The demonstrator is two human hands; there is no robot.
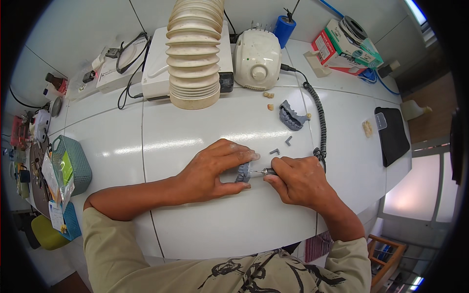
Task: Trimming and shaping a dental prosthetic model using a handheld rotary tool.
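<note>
Between the thumb and fingers of my left hand [215, 168] is a grey dental model [244, 172], held a little above or on the white table. My right hand [303, 179] grips a dental handpiece [268, 171], its thin bur pointing left at the model's edge. Whether the tip touches the model is too small to tell. Beyond my hands lies a second grey dental model [291, 116] with teeth showing. Two small grey angled pieces [288, 141] rest nearer my right hand. Two small yellowish tooth-like pieces [268, 94] sit farther back.
A ribbed suction hose [194, 53] hangs at the back middle. Beside it stands a cream control unit [258, 59], with a coiled cord [318, 115] running down the right. A teal basket [73, 163] is at left; a black pouch [392, 134] and cartons [344, 46] are at right.
</note>
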